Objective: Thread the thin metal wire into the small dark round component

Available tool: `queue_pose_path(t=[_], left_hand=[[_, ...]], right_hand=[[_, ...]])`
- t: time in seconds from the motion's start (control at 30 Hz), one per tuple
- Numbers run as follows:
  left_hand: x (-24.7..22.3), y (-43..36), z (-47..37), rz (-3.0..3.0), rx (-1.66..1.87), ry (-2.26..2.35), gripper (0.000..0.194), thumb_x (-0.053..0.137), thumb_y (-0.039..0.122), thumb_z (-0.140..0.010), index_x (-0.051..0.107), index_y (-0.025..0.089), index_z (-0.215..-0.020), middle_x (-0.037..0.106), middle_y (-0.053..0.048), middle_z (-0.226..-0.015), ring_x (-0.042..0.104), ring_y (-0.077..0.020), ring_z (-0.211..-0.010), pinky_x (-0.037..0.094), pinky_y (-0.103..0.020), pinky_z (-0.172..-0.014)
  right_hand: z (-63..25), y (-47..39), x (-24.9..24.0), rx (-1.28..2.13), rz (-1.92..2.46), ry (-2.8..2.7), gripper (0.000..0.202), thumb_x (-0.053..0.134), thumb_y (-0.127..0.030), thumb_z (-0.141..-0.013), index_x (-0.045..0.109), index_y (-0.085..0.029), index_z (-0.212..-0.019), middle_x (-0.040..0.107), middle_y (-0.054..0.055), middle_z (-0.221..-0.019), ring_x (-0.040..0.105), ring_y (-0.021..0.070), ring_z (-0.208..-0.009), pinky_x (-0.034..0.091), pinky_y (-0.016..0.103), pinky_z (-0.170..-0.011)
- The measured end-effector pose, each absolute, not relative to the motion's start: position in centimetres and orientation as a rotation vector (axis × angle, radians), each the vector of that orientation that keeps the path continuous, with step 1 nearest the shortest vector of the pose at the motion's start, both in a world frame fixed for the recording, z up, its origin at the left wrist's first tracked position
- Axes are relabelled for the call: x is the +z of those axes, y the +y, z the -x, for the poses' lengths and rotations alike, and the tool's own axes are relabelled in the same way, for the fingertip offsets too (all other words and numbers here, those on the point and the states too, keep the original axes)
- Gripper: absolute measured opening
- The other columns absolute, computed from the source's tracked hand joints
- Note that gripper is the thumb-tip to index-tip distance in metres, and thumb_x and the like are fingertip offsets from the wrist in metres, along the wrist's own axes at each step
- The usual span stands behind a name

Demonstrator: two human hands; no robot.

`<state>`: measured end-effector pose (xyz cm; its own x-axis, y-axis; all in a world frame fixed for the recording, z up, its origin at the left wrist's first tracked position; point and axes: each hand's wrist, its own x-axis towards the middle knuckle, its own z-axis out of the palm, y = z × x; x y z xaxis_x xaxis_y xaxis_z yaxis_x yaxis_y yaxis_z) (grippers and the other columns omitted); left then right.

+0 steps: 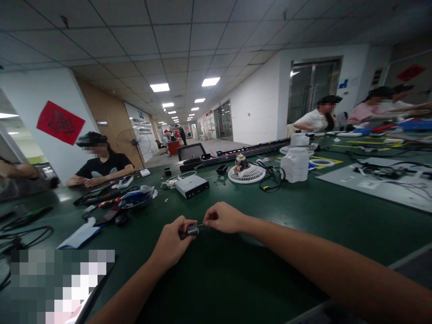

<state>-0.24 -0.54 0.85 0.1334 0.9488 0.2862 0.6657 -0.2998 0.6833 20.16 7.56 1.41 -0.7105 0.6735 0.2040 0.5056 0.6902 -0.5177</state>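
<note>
My left hand (173,240) is closed round a small dark grey cylindrical part (193,229) with a shiny end, held just above the green table. Its exact kind is too small to make out. To the right of it, my right hand (222,218) pinches a thin, light-coloured piece (201,225) between thumb and fingertips. That piece reaches toward the cylinder's end; whether the two touch I cannot tell. Beyond my hands lies a flat silver-grey box (192,186), nearest to my right hand.
A white fan grille (248,174) bearing a motor stands farther back, beside a white moulded housing (294,165) and black cables (275,177). At left lie tools, a blue bundle (137,196) and a folded paper (79,234). A white panel (381,184) lies right. A person (103,164) sits across.
</note>
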Motion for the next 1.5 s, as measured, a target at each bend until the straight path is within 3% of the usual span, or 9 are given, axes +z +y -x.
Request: queue_pose_path(t=[0.2,0.37,0.47,0.7,0.87,1.07,1.23,1.5], left_hand=[[0.3,0.0,0.7,-2.055,0.952,1.685,0.023,0.061,0.014,-0.071,0.04,0.023,-0.069,0.072,-0.005,-0.109,0.065,-0.0253,-0.108,0.051,-0.037,-0.083],[0.1,0.4,1.1,-2.024,0.944,1.821,0.02,0.062,0.016,-0.072,0.043,0.023,-0.069,0.072,-0.004,-0.105,0.066,-0.0242,-0.103,0.049,-0.035,-0.082],[0.0,0.5,1.3,-2.018,0.933,1.864,0.022,0.062,0.015,-0.072,0.042,0.023,-0.069,0.073,-0.004,-0.104,0.067,-0.0239,-0.1,0.049,-0.034,-0.081],[0.1,0.3,1.2,-2.01,0.966,1.769,0.021,0.064,0.016,-0.071,0.044,0.023,-0.069,0.072,-0.004,-0.105,0.066,-0.0249,-0.104,0.05,-0.036,-0.084],[0.3,0.1,0.7,-2.01,0.99,1.643,0.023,0.064,0.016,-0.07,0.042,0.023,-0.069,0.072,-0.004,-0.106,0.066,-0.0237,-0.103,0.05,-0.035,-0.084],[0.5,-0.3,0.4,-2.046,0.988,1.63,0.023,0.066,0.018,-0.07,0.043,0.022,-0.069,0.073,-0.003,-0.103,0.066,-0.0238,-0.096,0.05,-0.035,-0.081],[0.4,-0.2,0.5,-2.039,1.022,1.613,0.024,0.068,0.021,-0.07,0.044,0.022,-0.069,0.073,-0.005,-0.103,0.066,-0.0246,-0.095,0.05,-0.037,-0.081],[0.1,-0.1,0.6,-2.026,1.041,1.545,0.022,0.068,0.018,-0.07,0.046,0.021,-0.072,0.074,-0.007,-0.101,0.066,-0.0248,-0.096,0.05,-0.039,-0.084]], right_hand=[[-20.1,7.3,1.7,0.323,1.251,-2.469,0.019,0.06,-0.035,-0.08,0.073,-0.023,-0.089,0.072,0.004,-0.085,0.063,0.0193,-0.072,0.039,0.026,-0.056],[-19.5,7.2,1.4,0.506,1.223,-2.365,0.029,0.065,-0.048,-0.078,0.073,-0.022,-0.088,0.07,0.003,-0.079,0.062,0.0164,-0.069,0.039,0.024,-0.055],[-19.1,7.1,0.7,0.647,1.14,-2.422,0.038,0.074,-0.054,-0.068,0.074,-0.023,-0.088,0.071,0.001,-0.079,0.064,0.0161,-0.07,0.04,0.023,-0.055],[-18.8,7.4,0.2,0.713,1.057,-2.385,0.02,0.077,-0.03,-0.07,0.071,-0.019,-0.086,0.069,0.0,-0.077,0.063,0.0137,-0.069,0.041,0.021,-0.056],[-18.9,7.8,-0.1,0.769,0.898,-2.266,0.019,0.072,-0.031,-0.075,0.07,-0.016,-0.086,0.068,0.001,-0.076,0.061,0.0127,-0.067,0.043,0.021,-0.058],[-18.6,7.4,-0.4,0.87,0.833,-2.244,0.016,0.068,-0.02,-0.072,0.073,-0.015,-0.086,0.07,0.001,-0.074,0.061,0.0123,-0.064,0.044,0.02,-0.056],[-18.5,7.4,-0.3,0.841,0.899,-2.245,0.018,0.069,-0.028,-0.074,0.076,-0.016,-0.085,0.07,0.002,-0.07,0.06,0.0125,-0.061,0.041,0.021,-0.053],[-18.7,8.0,-0.7,0.906,0.872,-2.197,0.017,0.073,-0.024,-0.071,0.075,-0.016,-0.086,0.07,0.001,-0.073,0.062,0.0134,-0.064,0.044,0.021,-0.056]])
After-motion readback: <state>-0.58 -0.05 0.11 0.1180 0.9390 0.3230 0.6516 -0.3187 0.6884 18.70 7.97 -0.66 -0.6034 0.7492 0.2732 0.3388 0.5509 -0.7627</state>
